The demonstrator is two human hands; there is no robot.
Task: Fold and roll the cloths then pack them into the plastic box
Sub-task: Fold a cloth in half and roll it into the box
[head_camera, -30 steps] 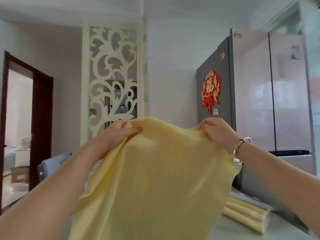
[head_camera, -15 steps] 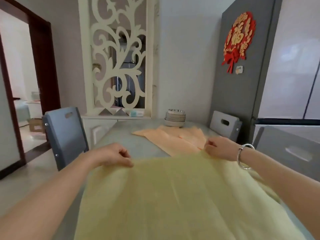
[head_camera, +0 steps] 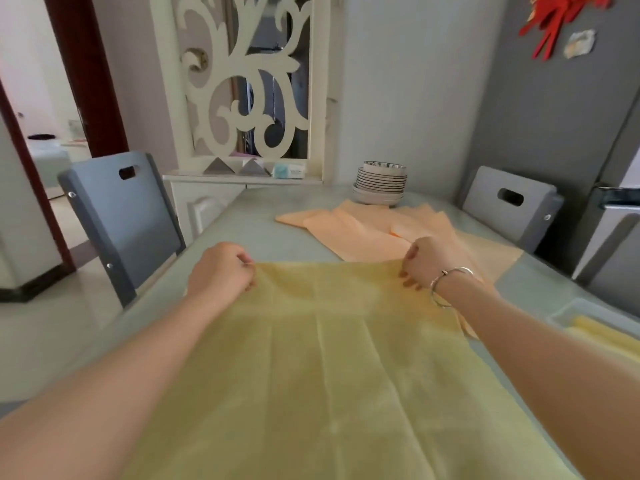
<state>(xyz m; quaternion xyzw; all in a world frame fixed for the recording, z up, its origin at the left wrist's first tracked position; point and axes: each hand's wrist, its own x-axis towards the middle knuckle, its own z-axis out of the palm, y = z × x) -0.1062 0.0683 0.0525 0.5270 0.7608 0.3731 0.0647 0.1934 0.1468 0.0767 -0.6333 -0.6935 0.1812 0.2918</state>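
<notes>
While the yellow cloth lies spread flat on the table, the left hand and right hand, held apart, each pinch one far corner. Beyond them lie orange cloths; the plastic box sits beside the right forearm.

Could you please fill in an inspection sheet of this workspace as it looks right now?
Surface: grey-green table, yellow cloth spread flat on it.
Job's things: orange cloths lie beyond; plastic box at right edge holds rolled yellow cloth.
Clutter: stack of bowls at far end.
Grippers: left hand and right hand each pinch a far corner.
Cables: nothing seen.
Surroundings: two grey chairs, fridge, doorway.
</notes>
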